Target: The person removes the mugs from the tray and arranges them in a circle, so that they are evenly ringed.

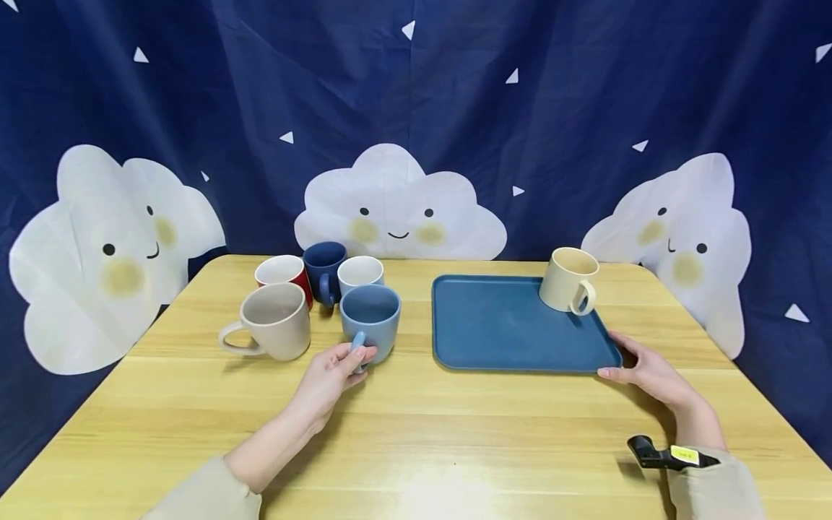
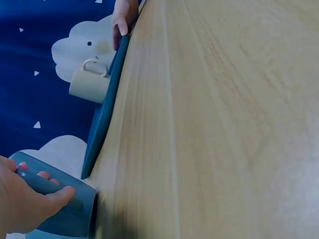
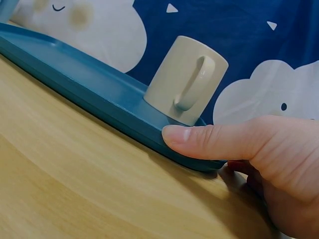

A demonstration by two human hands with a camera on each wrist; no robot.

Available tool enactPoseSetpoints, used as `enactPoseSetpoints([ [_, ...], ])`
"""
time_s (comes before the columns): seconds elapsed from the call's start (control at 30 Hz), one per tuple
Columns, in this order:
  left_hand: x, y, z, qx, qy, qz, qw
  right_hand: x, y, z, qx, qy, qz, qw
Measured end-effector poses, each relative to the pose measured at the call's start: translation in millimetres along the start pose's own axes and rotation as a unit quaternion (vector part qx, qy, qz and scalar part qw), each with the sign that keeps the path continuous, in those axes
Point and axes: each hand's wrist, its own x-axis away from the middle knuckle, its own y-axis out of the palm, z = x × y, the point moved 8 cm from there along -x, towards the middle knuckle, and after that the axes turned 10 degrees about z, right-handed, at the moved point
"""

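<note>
My left hand [image 1: 334, 379] holds a light blue mug [image 1: 372, 318] by its handle, thumb and fingers around it. The mug is upright; a dark shadow lies beside its base in the left wrist view. At the tray's near right corner, my right hand [image 1: 650, 372] grips the blue tray [image 1: 500, 325]. Its thumb [image 3: 187, 139] lies against the front rim, and the other fingers are partly hidden round the right side. A cream mug [image 3: 184, 79] stands upright on the tray near its far right corner, handle toward the near right.
Left of the tray stand a beige mug [image 1: 279, 325], a red mug with white inside [image 1: 301, 280], a navy mug [image 1: 325, 263] and a white mug [image 1: 360, 273], close together behind the light blue one. A dark cloud-print curtain [image 1: 455, 94] hangs behind the wooden table [image 1: 416, 433].
</note>
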Motion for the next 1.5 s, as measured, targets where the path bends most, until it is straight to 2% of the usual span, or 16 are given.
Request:
enactPoseSetpoints([
  [0.1, -0.7, -0.1, -1.6, 0.002, -0.005, -0.002, 1.0, 0.7, -0.2, -1.1, 0.001, -0.001, 0.002, 1.0],
  [0.37, -1.9, -6.9, -5.4, -0.003, 0.002, 0.017, 0.9998, 3.2, 1.1, -3.3, -0.012, 0.0, -0.001, 1.0],
  [0.77, -6.7, -16.8, 0.1, -0.062, 0.019, 0.037, 0.9972, 3.8, -0.3, -1.9, -0.011, 0.003, 0.002, 1.0],
  [1.07, -6.3, -22.8, -0.6, -0.063, 0.028, 0.054, 0.9962, 2.9, -0.2, -0.5, -0.013, 0.004, 0.001, 1.0],
  [1.33, -7.5, -29.1, -1.7, -0.064, 0.042, 0.093, 0.9927, 2.0, -0.5, -0.2, -0.012, 0.002, 0.001, 1.0],
  [1.5, -4.8, -35.2, 6.5, -0.097, 0.065, 0.126, 0.9852, 0.3, -0.3, -0.2, -0.008, 0.001, 0.0, 1.0],
])
